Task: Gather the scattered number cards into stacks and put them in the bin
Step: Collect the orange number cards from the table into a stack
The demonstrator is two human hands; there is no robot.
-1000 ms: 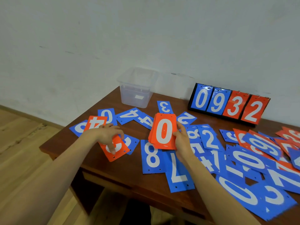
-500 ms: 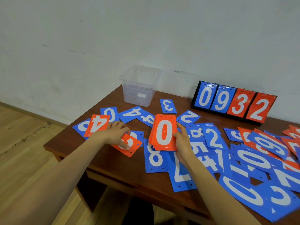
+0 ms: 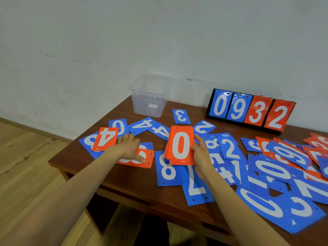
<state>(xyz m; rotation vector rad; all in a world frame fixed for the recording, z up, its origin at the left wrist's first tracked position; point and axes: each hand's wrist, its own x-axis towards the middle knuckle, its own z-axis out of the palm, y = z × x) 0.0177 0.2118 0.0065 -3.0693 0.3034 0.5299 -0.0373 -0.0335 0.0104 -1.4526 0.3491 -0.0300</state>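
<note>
Card stack (image 3: 180, 146) inside right grip (image 3: 201, 154)

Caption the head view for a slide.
Right hand holds an orange card stack topped by 0; left hand rests on a loose orange card, clear bin behind.

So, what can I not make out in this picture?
Head view:
1. Digit on the single orange card: the left hand covers most of it.
2. Card count of the orange card stack topped by 0: the right hand grips it, only the top shows.
3. The white patch inside the clear plastic bin: too blurred.
4. The orange and blue number cards at the right edge: cut off.
</note>
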